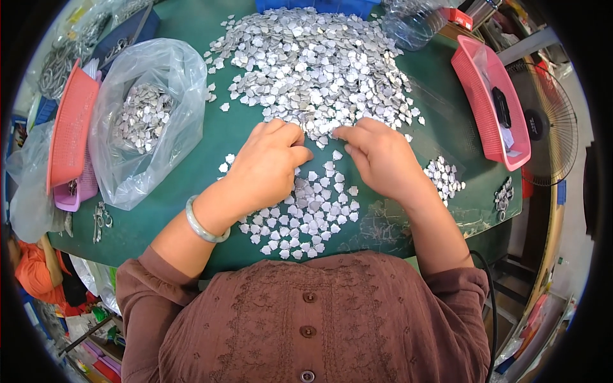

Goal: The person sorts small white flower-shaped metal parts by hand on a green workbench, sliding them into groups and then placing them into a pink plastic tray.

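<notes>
A large heap of small flat silvery metal pieces [319,64] with scalloped edges covers the far middle of the green table [217,137]. At its near edge my left hand [268,163] has its fingers curled in, thumb pointing right; whatever lies under the fingertips is hidden. My right hand [383,156] faces it, index finger reaching into the heap's edge and thumb held apart, with nothing visible between them. Between my forearms lies a looser spread of the same pieces [303,217], mostly one layer deep. A pale bangle [203,226] circles my left wrist.
At left stand an open clear plastic bag [188,96] holding more pieces and a coral basket [73,124]. A pink basket [491,102] stands at right, a fan [549,124] beyond it. A small pile of pieces [444,179] lies beside my right forearm. A blue bin [319,5] borders the heap's far side.
</notes>
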Demonstrator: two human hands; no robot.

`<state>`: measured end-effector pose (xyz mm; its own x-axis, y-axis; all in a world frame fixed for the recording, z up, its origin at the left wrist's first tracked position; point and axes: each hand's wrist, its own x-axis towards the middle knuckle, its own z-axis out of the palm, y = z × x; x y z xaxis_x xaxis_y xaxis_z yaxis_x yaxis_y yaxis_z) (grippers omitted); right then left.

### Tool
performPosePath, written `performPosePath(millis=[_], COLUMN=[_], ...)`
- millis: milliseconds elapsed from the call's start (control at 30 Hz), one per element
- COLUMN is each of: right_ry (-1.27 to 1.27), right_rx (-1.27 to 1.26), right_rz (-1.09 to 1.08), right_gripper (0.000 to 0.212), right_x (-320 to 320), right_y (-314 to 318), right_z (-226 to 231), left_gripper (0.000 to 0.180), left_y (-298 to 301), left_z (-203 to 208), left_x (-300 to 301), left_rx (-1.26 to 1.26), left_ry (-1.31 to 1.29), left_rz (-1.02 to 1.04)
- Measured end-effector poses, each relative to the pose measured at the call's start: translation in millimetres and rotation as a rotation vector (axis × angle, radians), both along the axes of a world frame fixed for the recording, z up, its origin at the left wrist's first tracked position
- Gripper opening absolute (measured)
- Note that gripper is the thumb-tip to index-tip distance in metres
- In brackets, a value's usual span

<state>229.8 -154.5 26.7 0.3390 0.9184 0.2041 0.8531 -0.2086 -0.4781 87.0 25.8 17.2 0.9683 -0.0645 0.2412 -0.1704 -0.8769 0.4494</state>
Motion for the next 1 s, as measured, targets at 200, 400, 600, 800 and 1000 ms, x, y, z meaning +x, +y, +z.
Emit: performPosePath(millis=[200, 400, 600, 800, 1000], right_ry=[-0.018, -0.032, -0.049, 0.022, 0.004], right_rx=[-0.04, -0.053, -0.094, -0.084, -0.049], right_rz=[-0.07, -0.022, -0.009, 0.09, -0.036], right_gripper=[0.016, 0.017, 0.02, 0.023, 0.02], right_x=[-1, 1, -3, 2, 0], right_y=[5, -6, -9, -11, -12], right_z=[4, 1, 0, 6, -1], left_gripper=[0.041, 0.039, 0.035, 0.036, 0.038], left_y=[-3, -3, -1, -2, -2], left_z=[-5, -4, -4, -5, -6], left_x=[3, 2, -2, 0, -1], left_rx=[-0.002, 0.0, -0.009, -0.061, -0.03], left_ry=[-0.083, -0.035, -0.028, -0.112, -0.048], left_rz=[0.066, 0.035, -0.025, 0.04, -0.001])
